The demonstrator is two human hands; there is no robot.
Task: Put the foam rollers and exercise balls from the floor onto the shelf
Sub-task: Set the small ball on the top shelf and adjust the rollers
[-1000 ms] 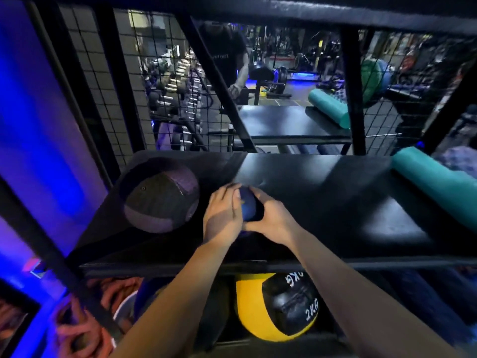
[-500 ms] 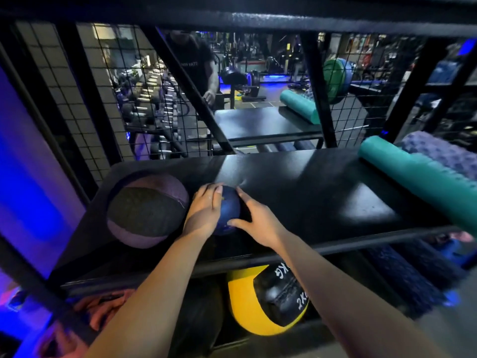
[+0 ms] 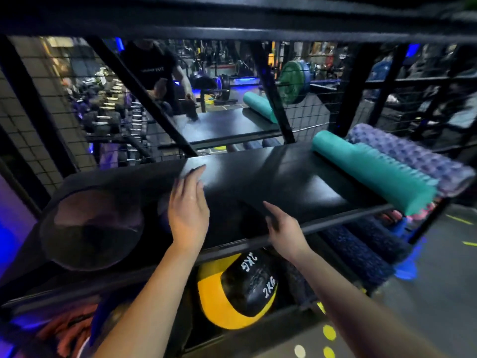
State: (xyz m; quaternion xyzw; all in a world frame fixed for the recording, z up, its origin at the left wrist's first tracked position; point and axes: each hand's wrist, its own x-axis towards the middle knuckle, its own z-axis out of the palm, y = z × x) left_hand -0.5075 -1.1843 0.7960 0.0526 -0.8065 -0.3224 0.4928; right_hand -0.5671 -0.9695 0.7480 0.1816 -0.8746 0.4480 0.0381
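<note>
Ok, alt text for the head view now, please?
Left hand and right hand hover open over a black shelf. A purple-grey ball sits at its left, a teal roller and purple roller at its right, a yellow-black ball below.

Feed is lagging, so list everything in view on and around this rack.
shelf: one, black, middle tier
large medicine ball: one, purple and grey, shelf's left end
small ball: one, dark blue, mostly hidden behind left hand
teal roller: one, teal, shelf's right end
knobbly roller: one, purple, behind the teal roller
yellow ball: one, yellow and black, marked 2KG, tier below
dark rollers: at least two, dark blue, tier below, right
far roller: one, teal, shelf beyond the mesh
weight plate: one, green, beyond the mesh
person: one, black shirt, beyond the mesh
left hand: one, fingers straight, over the shelf
right hand: one, fingers relaxed, at the shelf's front rail
</note>
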